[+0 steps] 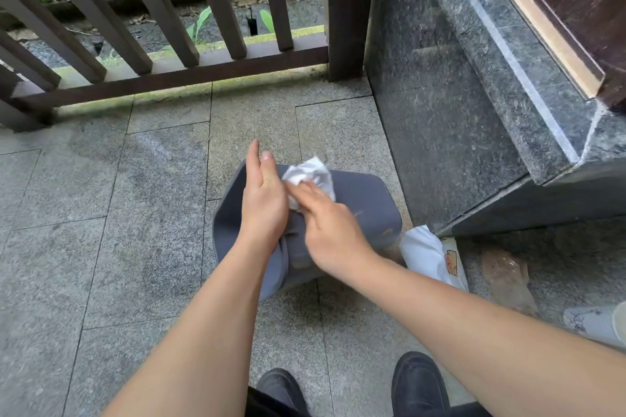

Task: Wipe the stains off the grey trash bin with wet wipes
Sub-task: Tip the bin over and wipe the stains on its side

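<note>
Grey plastic trash bin (366, 210) on stone paving; left hand (262, 196) steadying, right hand (330, 230) pressing crumpled white wet wipe (310, 176) on top.

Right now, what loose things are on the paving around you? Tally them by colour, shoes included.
Grey: 1, the trash bin, lying on its side
White: 2, the crumpled wet wipe on the bin and the wipe pack beside it
Clear brownish: 1, a plastic wrapper
Black: 2, the shoes
Total: 6
</note>
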### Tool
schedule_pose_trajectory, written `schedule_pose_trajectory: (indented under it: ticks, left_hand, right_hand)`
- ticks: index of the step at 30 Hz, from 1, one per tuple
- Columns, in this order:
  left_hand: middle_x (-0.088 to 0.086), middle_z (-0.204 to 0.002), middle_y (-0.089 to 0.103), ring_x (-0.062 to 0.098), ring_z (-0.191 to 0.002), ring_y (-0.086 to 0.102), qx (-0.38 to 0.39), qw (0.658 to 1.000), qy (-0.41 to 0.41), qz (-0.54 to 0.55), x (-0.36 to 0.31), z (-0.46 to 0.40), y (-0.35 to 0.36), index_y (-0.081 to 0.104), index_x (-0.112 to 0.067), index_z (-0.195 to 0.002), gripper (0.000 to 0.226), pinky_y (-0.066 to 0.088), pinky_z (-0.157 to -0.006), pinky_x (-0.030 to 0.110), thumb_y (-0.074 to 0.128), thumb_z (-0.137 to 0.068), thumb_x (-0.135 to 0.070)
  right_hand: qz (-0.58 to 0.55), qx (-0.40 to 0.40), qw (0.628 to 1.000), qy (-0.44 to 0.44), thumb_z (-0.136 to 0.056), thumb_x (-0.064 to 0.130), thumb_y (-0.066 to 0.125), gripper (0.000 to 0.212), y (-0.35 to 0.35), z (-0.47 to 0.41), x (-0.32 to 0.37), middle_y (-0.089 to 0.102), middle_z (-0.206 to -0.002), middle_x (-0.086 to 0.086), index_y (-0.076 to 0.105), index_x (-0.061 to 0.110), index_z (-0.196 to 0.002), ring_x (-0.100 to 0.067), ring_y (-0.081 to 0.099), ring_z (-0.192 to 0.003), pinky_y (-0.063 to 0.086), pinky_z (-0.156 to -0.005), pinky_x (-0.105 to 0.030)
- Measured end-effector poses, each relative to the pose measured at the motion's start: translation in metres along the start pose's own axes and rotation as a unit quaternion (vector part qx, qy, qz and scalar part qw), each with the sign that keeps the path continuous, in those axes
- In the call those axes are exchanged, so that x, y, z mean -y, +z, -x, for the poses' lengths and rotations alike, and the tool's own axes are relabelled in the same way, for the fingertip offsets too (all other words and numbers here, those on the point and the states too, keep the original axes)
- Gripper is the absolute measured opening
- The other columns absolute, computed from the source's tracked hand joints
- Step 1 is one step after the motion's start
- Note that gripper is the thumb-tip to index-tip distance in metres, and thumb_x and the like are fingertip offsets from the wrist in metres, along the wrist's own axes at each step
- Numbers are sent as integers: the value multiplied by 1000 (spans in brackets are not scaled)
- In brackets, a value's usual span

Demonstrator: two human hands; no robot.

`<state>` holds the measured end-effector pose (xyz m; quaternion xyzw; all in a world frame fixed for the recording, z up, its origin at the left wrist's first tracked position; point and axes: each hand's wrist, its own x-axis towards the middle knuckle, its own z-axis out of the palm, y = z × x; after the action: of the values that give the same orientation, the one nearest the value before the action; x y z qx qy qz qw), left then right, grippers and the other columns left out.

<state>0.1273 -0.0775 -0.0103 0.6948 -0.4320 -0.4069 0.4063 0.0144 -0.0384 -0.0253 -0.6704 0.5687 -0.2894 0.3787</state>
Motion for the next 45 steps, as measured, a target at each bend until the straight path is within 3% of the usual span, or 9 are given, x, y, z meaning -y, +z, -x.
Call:
schedule_pose_trajectory:
  ticks: [4,14,19,23,27,32,35,41,45]
  left_hand:
    - [-3,-156,39,10,-139,35,-47,999,-14,-2,6,-7,-3,32,-31,-154,48,23,-100,21,28,-107,-42]
    - [-6,-155,40,13,-137,37,-60,997,-26,-38,10,-10,-5,31,-35,-154,47,19,-93,15,27,-107,-38]
    - [-1,-144,51,17,-121,48,-102,993,-54,-28,13,-19,-6,38,-33,-149,44,27,-92,24,28,-106,-35]
    - [4,-147,50,22,-132,46,-116,990,-68,-30,16,-26,-9,38,-27,-149,44,29,-95,23,28,-106,-31]
    - [0,-153,44,21,-137,41,-108,992,-58,-24,18,-26,-10,35,-29,-151,45,23,-95,21,28,-107,-34]
    - [-1,-152,46,21,-137,41,-93,994,-48,-19,11,-21,-2,35,-33,-151,46,23,-96,24,27,-106,-38]
    - [-2,-147,50,21,-131,45,-99,993,-59,-18,11,-20,-4,39,-36,-149,45,27,-96,27,28,-105,-38]
    - [3,-133,57,23,-118,52,-73,993,-93,-6,2,-30,-9,46,-26,-140,46,39,-105,37,33,-96,-29]
    - [3,-111,61,21,-93,61,-65,978,-192,39,0,-38,-32,60,-24,-122,36,49,-85,34,41,-96,-40]
  right_hand:
    - [-24,38,997,-65,-100,12,37,45,8,10,-3,43,-151,3,45,24,-143,-6,27,-144,21,-117,-21]
    - [47,-10,958,283,-102,26,27,47,-30,9,-82,39,-151,-8,32,29,-149,-32,47,-128,41,-101,-41]
    - [42,28,998,-26,-102,30,30,47,5,17,-10,43,-151,-3,42,16,-146,-12,31,-141,15,-113,-17]
    - [54,68,990,-113,-102,34,24,51,9,20,-6,37,-155,1,36,19,-149,-4,24,-145,13,-120,-25]
    - [73,22,997,17,-103,40,22,50,-13,15,-56,35,-155,8,35,25,-149,-1,23,-143,20,-116,-25]
    - [79,-23,971,225,-104,34,16,51,-30,-4,-78,37,-154,0,38,16,-147,-20,31,-141,25,-105,-30]
    - [65,0,978,197,-104,31,24,46,-23,-7,-55,33,-157,1,38,21,-147,-18,26,-145,24,-110,-30]
    - [9,78,989,-124,-98,21,37,36,5,-5,3,56,-138,7,51,30,-129,-12,46,-133,42,-100,-27]
    - [100,41,991,75,-98,10,39,45,-29,-3,-71,47,-147,-4,50,27,-138,-29,45,-133,40,-101,-35]
